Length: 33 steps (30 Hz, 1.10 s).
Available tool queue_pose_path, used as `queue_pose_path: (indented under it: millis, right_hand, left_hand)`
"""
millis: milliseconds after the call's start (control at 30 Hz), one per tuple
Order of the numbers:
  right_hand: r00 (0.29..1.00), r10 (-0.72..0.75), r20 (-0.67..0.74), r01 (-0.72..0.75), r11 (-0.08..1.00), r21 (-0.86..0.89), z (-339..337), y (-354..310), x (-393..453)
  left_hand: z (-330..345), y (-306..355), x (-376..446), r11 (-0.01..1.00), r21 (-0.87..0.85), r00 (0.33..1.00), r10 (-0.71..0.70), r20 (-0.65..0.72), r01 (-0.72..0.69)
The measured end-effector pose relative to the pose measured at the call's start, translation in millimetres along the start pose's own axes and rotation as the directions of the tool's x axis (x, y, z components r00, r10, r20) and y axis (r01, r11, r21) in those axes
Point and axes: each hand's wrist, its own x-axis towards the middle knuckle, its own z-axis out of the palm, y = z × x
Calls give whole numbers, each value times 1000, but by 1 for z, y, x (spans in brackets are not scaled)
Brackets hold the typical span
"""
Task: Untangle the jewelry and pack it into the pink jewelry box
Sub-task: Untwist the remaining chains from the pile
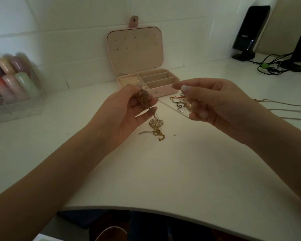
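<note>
While both hands hovered above the white table [163, 171], the left hand [129, 112] had its fingers curled round a brownish clump of tangled chains [144, 98], pinched between thumb and fingertips. From that clump a gold tangle [156, 125] hung down — looped links that reached the tabletop and trailed off in a short tail just below the hand. The right hand [214, 103] was half closed, its thumb and forefinger brought together near the box front; a fine chain [170, 108] ran taut from the left hand's clump toward this hand's lower fingers, though whether the fingertips actually pinched it could not be told. A pale beaded piece [189, 103] sat against the right palm, partly hidden by the curled fingers. Behind the hands stood the pink jewelry box [163, 92], open, its lid [135, 49] tilted back against the wall and its perforated inner panel facing forward; ring rolls filled the left section and long divided trays the right. Several rings [179, 105] and a small red-and-gold item [176, 97] lay on the table just in front of the box, between the two hands. At far left a clear organizer [12, 101] held pastel tubes, blurred. At far right stood a black speaker [250, 32] with dark cables [271, 65], and pale cords [288, 108] lay across the table beyond the right wrist.
</note>
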Motion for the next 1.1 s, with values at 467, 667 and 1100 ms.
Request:
queue_pose_path:
  millis: [467,667,1100]
  right_hand:
    - [991,-131,-25,109,905,-410,9,6,-3]
    - [1000,-2,-31,-10,922,-386,11,10,-3]
    - [929,270,254,-334,906,260,16,15,-6]
  left_hand:
    - [-4,-9,-5,847,506,961,21,277,-164]
    - [-3,-11,-5,812,548,964,65,257,-201]
    - [-3,-11,-4,872,476,957,-36,287,-110]
